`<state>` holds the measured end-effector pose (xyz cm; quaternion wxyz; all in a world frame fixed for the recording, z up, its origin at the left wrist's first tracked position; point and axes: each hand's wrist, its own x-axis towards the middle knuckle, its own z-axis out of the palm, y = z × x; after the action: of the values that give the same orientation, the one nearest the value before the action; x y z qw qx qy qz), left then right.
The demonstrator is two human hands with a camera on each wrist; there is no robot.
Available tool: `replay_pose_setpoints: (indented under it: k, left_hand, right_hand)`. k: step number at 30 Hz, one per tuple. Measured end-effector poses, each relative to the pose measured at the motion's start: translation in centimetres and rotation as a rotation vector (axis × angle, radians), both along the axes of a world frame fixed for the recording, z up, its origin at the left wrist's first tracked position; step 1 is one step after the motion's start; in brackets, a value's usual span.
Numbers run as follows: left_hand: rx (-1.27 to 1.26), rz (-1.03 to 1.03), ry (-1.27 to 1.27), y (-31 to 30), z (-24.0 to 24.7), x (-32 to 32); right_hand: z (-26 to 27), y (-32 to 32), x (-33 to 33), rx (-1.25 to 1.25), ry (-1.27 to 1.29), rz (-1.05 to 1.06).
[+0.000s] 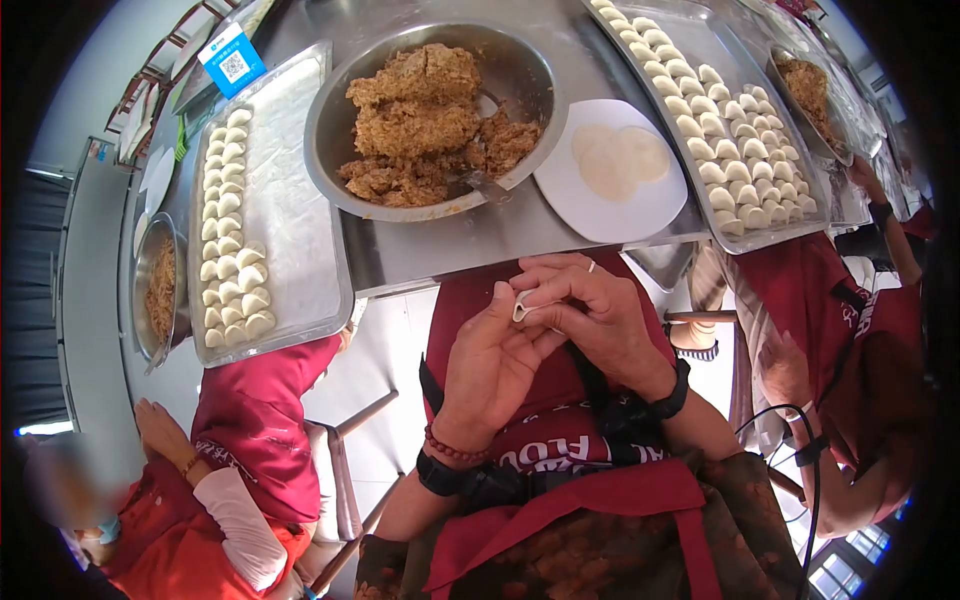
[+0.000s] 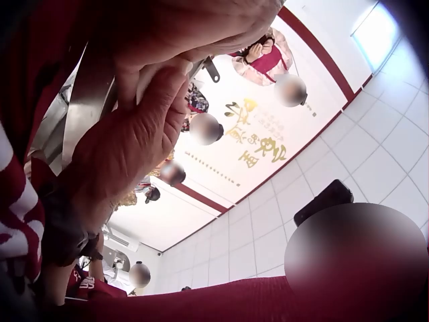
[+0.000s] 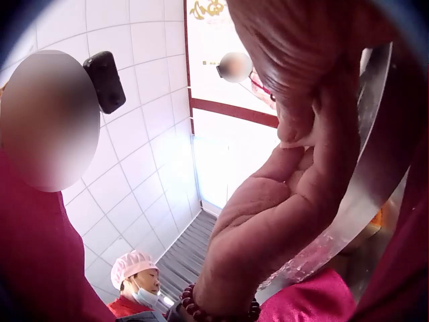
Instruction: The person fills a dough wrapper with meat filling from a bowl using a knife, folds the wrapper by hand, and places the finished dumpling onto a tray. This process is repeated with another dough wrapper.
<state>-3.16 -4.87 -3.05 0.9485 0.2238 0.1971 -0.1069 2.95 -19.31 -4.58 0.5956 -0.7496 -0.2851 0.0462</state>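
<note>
Closest in, both hands meet in front of the red apron, below the table edge. The left hand (image 1: 492, 365) is cupped, its fingers curled under a small pale dumpling (image 1: 524, 304) with the thumb raised against it. The right hand (image 1: 598, 318) comes over from the other side, its fingertips pinching the dumpling's upper edge. So the dumpling sits between the two hands, in the air and off the table.

It looks light, soft and easily misshapen. The raw dough would likely tear or squeeze filling out under a hard grip, and a damp seam may be sticky. The safest hold is probably a cradle under its belly, with the pinching kept to the thin rim.

Beyond the hands runs the steel table (image 1: 440, 245). On it stands a white plate (image 1: 640, 215) bearing a few round wrappers (image 1: 615, 158), and just beside it a big metal bowl (image 1: 330, 110) heaped with brown filling (image 1: 425, 120). To the left lies a tray (image 1: 290, 190) with rows of finished dumplings (image 1: 228, 220), and to the right a second tray (image 1: 690, 40) packed more fully. Farther right is another bowl of filling (image 1: 805, 90)
</note>
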Motion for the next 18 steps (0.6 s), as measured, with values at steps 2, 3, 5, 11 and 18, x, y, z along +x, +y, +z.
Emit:
replay_pose_setpoints:
  k: [2, 3, 5, 11, 18]
  left_hand:
    - [0.043, -0.014, -0.034, 0.0, 0.1, 0.0]
    - [0.064, -0.022, -0.051, 0.1, 0.2, -0.1]
    - [0.084, -0.062, -0.063, 0.3, -0.2, -0.1]
    - [0.027, -0.07, -0.078, 0.4, 0.2, 0.0]
    - [-0.084, -0.103, -0.072, 0.7, -0.7, 0.0]
  right_hand:
    - [0.3, 0.0, -0.1, -0.015, -0.001, 0.009]
    - [0.5, 0.1, -0.3, 0.023, 0.113, -0.008]
    - [1.1, 0.4, -0.8, 0.1, 0.339, -0.042]
    - [0.4, 0.0, -0.4, 0.102, 0.216, 0.028]
    - [1.0, -0.1, -0.5, 0.123, 0.431, 0.027]
